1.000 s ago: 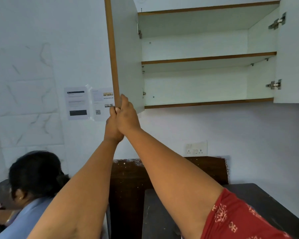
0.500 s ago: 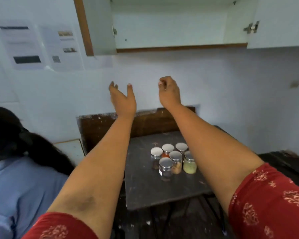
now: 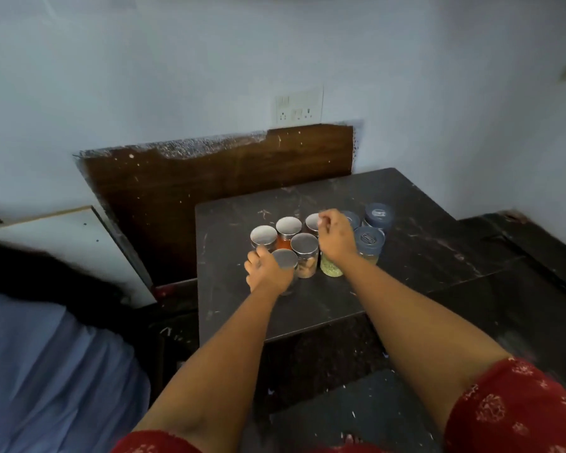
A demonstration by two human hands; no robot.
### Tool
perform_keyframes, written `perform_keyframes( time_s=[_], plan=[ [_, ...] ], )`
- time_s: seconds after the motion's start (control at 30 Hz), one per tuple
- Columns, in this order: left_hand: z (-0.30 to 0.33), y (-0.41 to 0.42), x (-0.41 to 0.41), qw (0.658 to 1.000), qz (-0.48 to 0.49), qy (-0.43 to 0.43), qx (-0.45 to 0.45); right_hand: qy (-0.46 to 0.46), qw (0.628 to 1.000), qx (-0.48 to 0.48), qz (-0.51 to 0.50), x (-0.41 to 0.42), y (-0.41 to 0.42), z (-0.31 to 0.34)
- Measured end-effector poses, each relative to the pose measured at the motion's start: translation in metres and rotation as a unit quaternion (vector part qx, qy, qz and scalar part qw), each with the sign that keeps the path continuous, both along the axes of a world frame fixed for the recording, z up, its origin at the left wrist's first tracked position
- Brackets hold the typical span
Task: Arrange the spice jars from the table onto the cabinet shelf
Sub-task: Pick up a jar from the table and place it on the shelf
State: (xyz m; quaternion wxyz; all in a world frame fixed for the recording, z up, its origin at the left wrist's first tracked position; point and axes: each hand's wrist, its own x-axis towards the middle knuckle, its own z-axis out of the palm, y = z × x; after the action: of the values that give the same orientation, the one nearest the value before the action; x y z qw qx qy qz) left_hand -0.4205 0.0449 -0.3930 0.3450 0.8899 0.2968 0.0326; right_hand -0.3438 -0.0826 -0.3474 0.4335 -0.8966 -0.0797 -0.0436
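— Since both hands are down among the jars, which one is better placed for the first lift?

— Start nearest. The left hand point(image 3: 268, 269) sits at the near-left corner of the cluster, fingers curled around the nearest silver-lidded jar point(image 3: 285, 259), whose lid shows just right of the knuckles. I judge that a grip, though the fingers themselves are partly hidden behind the jar.

— And the right?

— The right hand point(image 3: 337, 237) is a little farther in and to the right, curled over the jar of green spice point(image 3: 331, 269), fingertips reaching toward a silver lid in the far row point(image 3: 312, 220). Whether it actually pinches anything I cannot tell; the fingers are bent but the contact is hidden.

— How do the jars lie?

— All upright on the dark table point(image 3: 422, 250), packed touching or nearly so. Silver-lidded ones fill the left part; three dark-lidded jars point(image 3: 369, 240) stand to the right and farther back.

— So the move?

— Each jar's long axis is vertical, so a straight upward pull should clear its neighbours. The cabinet shelf is out of view, presumably above. The left hand looks readiest.
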Motion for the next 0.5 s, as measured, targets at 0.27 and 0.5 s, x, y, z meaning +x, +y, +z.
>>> perform_keyframes(
  time_s=[0.27,0.5],
  plan=[
    [-0.048,-0.016,0.053,0.997,0.037,0.049,0.052,0.077,0.993,-0.046,0.074,0.023,-0.001,-0.086],
    [-0.059,-0.003,0.063,0.988,0.135,-0.058,-0.042,0.006,0.997,0.061,0.036,0.043,0.018,-0.084]
  ],
)
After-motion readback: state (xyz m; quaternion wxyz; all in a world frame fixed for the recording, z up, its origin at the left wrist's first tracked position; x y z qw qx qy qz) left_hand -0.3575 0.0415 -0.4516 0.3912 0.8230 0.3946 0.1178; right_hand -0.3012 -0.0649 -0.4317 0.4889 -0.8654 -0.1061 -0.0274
